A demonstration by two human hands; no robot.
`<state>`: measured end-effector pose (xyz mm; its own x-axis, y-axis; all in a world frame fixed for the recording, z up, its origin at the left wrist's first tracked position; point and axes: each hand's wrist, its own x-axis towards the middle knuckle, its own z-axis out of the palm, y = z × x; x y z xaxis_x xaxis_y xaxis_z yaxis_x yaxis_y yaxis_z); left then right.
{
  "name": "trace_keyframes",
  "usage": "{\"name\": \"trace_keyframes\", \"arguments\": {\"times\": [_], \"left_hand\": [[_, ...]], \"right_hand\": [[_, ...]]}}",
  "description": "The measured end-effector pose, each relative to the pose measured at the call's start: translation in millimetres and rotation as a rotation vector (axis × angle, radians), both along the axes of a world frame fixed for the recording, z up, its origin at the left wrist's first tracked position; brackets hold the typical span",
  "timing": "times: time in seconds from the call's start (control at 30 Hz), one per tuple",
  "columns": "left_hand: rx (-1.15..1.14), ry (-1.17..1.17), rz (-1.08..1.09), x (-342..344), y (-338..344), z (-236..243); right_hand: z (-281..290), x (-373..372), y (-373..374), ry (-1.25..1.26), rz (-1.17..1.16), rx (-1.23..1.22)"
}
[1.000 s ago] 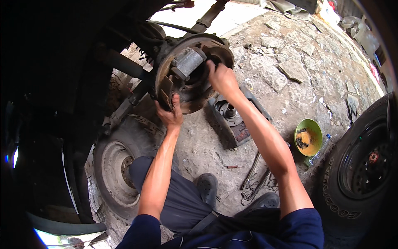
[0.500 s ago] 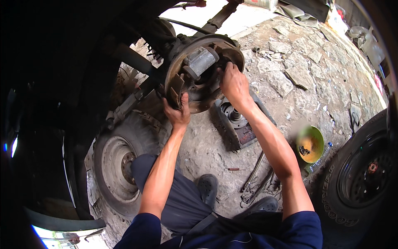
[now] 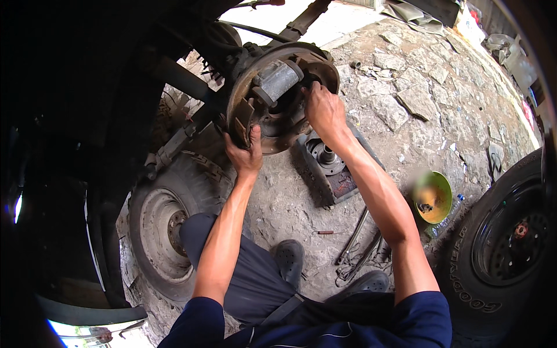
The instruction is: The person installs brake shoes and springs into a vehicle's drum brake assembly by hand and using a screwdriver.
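Observation:
Before me a rusty drum brake backing plate (image 3: 279, 145) sits on the end of an axle, tilted toward me. A grey metal cylinder (image 3: 278, 82) is fixed on its upper part, and a brake shoe (image 3: 243, 115) lies along its left side. My left hand (image 3: 246, 155) is closed on the lower left rim, thumb on the near side and fingers behind the plate. Inside the right side, my right hand (image 3: 326, 113) is closed with its fingertips pressed together against the dark parts. What those fingertips pinch, if anything, is hidden.
Below the plate, a hub with a raised centre (image 3: 328, 159) rests on a metal block. Long tools (image 3: 354, 238) and a small spring (image 3: 325, 232) lie on the stone ground. A green bowl (image 3: 445, 200) and a bottle (image 3: 449, 219) stand by a tyre (image 3: 493, 232); another wheel (image 3: 165, 238) lies left.
The whole view has shifted slightly. My left hand keeps its hold on the rim, and my right hand's fingers have turned a little at the plate's right side.

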<state>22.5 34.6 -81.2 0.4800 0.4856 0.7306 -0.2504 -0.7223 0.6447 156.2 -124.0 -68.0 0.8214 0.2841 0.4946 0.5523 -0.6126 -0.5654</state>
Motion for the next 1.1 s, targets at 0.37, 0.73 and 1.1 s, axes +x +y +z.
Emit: {"name": "trace_keyframes", "arguments": {"times": [0.37,0.73,1.1], "left_hand": [[-0.023,0.112,-0.037,-6.6,3.3,1.9],[-0.021,0.120,-0.068,-3.4,5.5,-6.2],[-0.011,0.222,-0.014,-11.3,5.2,-1.7]], "right_hand": [[-1.5,0.3,-6.3,-0.071,-0.001,-0.042],[-1.6,27.8,7.3,0.994,0.187,0.711],[-3.2,-1.0,2.1,0.067,0.024,0.009]]}}
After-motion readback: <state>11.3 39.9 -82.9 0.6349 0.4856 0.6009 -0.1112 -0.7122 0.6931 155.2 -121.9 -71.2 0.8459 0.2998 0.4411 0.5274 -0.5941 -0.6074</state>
